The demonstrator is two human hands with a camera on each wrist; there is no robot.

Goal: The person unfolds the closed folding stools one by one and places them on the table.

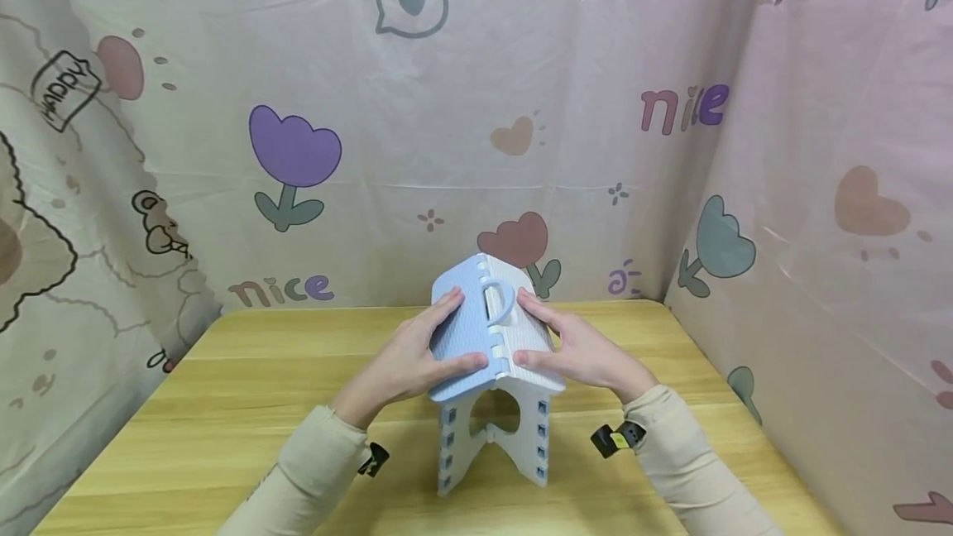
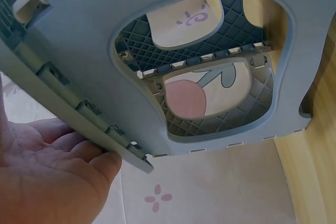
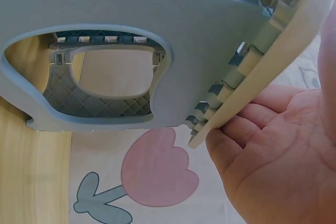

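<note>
A pale blue and white plastic folding step stool (image 1: 493,428) stands on the table, its hinged top peaked like a roof. On the blue top panel (image 1: 456,333) lies my left hand (image 1: 417,354), thumb and forefinger spread over the outer face. The white top panel (image 1: 532,337) has my right hand (image 1: 588,350) pressed to it likewise. Between them a blue carry handle (image 1: 506,304) stands at the ridge. Both wrist views show fingers against the outer faces of the panels; some fingertips are hidden there. An oval opening (image 2: 121,61) in the stool's side reveals latticed inner panels.
The wooden table (image 1: 298,346) carries the stool near its middle. A patterned cloth (image 1: 417,106) hangs behind and along both sides. Wrist cameras (image 1: 618,439) are strapped below both cuffs.
</note>
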